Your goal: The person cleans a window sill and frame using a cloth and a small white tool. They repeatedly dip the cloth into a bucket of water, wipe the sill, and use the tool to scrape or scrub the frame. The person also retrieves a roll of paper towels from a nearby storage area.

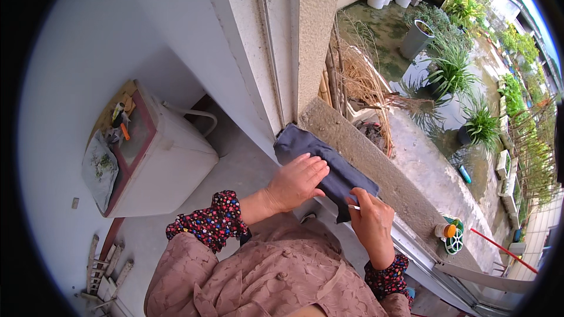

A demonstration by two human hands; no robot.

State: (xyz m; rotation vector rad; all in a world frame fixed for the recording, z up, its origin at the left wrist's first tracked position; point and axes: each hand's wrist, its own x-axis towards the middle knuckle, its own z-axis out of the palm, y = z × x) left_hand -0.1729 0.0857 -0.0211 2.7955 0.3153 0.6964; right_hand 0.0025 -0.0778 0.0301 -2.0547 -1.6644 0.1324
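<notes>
A dark blue-grey cloth [341,167] lies along the window sill, its lower corner hanging over the inner edge. My left hand [296,182] rests flat on the left part of the cloth, fingers extended. Near the cloth's right end, my right hand [371,222] is curled with thumb and forefinger closed on a small, thin white object [354,207]; what it is I cannot tell. Part of the cloth is hidden by both hands.
The concrete sill [396,189] continues right to a jar with an orange lid [448,230] and a green plastic item. Dry stalks [359,75] stand outside the frame. Inside, a white cabinet [163,163] holds tools and a plastic bag; a small wooden rack [105,268] is lower left.
</notes>
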